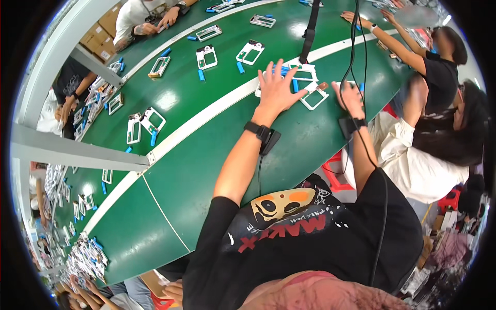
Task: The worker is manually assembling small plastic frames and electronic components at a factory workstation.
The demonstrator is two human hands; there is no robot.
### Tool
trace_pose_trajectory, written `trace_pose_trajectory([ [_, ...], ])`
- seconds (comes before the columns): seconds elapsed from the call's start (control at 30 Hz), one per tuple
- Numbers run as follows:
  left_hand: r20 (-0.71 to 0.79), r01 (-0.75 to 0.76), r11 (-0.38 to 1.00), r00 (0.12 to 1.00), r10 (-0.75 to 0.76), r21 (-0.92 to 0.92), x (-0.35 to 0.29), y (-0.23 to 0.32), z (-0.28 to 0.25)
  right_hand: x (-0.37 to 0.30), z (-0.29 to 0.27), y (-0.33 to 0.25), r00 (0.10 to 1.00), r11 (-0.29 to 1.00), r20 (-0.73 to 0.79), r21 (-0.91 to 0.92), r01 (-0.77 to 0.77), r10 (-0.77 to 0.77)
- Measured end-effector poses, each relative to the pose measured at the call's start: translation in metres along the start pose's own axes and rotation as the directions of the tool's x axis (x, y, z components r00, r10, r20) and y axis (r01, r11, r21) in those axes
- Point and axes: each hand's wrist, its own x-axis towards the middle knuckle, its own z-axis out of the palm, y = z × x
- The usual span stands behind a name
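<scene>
My left hand (277,89) lies spread, palm down, on the green belt (206,155), its fingers over a white rectangular frame part (299,72) and a blue cylinder (295,85). My right hand (350,97) hovers just right of another white frame part (315,96), fingers apart, holding nothing that I can see. Both wrists wear black bands with cables.
More white frame parts (206,56) and blue cylinders (201,75) lie along the belt. A white stripe (206,111) runs down it. People sit on the right (439,67) and across the belt (139,20). A black strap (309,31) hangs overhead. Red stools (336,173) stand below.
</scene>
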Motion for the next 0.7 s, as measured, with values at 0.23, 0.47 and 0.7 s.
trace_pose_trajectory([
  [0.23,0.24,-0.046,0.995,0.97,0.025,0.083,0.001,-0.036,0.043,-0.062,0.01,-0.085,0.921,0.921,0.045,0.056,0.385,-0.388],
  [0.47,0.342,0.032,0.995,0.938,-0.064,0.098,-0.067,-0.033,-0.045,-0.077,-0.039,-0.099,0.443,0.499,0.232,0.467,0.73,-0.866],
  [0.7,0.392,0.275,0.943,0.859,-0.329,0.187,-0.115,-0.027,-0.129,-0.081,-0.072,-0.167,-0.006,0.325,0.501,0.571,0.754,-0.865],
])
